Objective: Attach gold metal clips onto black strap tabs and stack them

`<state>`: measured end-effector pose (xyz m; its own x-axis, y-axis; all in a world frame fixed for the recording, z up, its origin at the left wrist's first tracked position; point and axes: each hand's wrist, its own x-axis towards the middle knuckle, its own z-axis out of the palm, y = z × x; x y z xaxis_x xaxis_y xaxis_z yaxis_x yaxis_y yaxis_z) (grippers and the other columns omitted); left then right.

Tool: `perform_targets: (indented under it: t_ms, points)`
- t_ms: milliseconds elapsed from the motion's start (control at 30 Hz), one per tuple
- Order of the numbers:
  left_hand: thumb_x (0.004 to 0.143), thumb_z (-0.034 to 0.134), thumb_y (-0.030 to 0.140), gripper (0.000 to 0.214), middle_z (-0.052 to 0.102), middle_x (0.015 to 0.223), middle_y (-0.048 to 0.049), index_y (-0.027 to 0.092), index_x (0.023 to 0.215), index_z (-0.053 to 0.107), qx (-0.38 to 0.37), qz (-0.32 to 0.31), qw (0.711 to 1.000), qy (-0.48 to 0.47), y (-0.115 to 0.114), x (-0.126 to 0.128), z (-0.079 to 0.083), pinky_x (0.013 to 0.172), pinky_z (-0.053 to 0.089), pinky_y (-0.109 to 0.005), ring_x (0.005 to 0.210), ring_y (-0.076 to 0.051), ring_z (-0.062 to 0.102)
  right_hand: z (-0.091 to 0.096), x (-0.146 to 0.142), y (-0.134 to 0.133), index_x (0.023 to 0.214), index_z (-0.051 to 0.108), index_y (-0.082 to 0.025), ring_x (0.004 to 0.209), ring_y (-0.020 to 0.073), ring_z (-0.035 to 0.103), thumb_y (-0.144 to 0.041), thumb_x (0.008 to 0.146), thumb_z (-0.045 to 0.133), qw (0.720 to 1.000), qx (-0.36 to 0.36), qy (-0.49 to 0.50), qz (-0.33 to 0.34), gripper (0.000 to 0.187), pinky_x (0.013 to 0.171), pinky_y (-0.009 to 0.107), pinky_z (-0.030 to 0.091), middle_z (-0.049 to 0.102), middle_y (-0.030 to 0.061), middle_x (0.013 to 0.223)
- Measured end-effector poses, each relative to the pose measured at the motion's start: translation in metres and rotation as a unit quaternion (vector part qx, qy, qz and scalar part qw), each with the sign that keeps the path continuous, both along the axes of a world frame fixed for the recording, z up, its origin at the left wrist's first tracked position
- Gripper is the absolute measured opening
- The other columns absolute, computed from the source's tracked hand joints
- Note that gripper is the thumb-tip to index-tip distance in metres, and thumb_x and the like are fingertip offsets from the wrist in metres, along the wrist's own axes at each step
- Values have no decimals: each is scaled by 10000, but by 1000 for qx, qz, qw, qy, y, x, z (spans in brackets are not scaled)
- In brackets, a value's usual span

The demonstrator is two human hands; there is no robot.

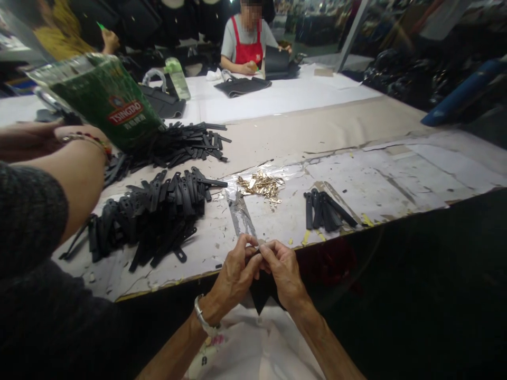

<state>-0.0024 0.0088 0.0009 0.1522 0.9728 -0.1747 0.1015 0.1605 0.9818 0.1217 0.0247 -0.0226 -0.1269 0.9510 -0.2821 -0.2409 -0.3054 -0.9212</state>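
My left hand [236,269] and my right hand [280,268] meet at the table's front edge, fingertips pinched together. Between them is a small dark strap-like piece [256,251], mostly hidden by the fingers. Just beyond my hands lies a small heap of gold-coloured metal fittings [260,184] on clear plastic. To its right sits a small bunch of black straps [325,211]. A larger pile of black straps [158,211], some with holes at their ends, spreads to the left.
At left, a co-worker's arm [85,179] reaches behind a green bag [106,100] beside more black straps [190,142]. Across the worn, paper-covered table [396,179], a person in a red apron [249,47] handles dark pieces. A green bottle [177,79] and a blue roll [463,92] stand farther off.
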Motion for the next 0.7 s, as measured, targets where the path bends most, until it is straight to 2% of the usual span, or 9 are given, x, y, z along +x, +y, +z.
perform_targets:
  t_ms: [133,267,467,567,700]
  points:
    - [817,618,389,337,659,763,-27,163,1018,468,-134,-22,984,-113,-3,-10,1,577,470,-245,594,-124,617,-1,2,2,667,555,-177,455,90,454,-493,730,691,999,2,-52,-14,350,443,214,358,523,-42,535]
    - [751,693,395,352,687,798,-76,114,916,562,-203,-14,967,-156,-7,-16,9,506,397,-194,533,-77,555,1,7,6,647,575,-181,459,96,420,-473,727,686,993,25,-114,-15,322,431,215,325,504,-42,507]
    - [777,650,406,311,666,690,-42,109,866,638,-200,-7,973,-112,-9,-15,5,415,236,-186,426,-40,394,4,9,8,618,569,-186,466,100,383,-427,764,657,982,36,-186,6,295,444,230,301,480,-44,501]
    - [805,610,418,312,657,700,-43,110,849,640,-185,-23,976,-107,-6,-17,2,415,212,-194,426,-41,369,0,9,9,635,571,-182,470,99,375,-444,778,640,984,30,-173,20,306,449,231,292,462,-49,501]
    - [822,579,416,307,579,598,0,121,743,614,-181,-42,977,-103,-3,-19,2,414,175,-201,412,-36,302,-5,9,11,638,554,-180,468,91,361,-468,778,644,987,14,-156,29,333,456,232,279,446,-59,500]
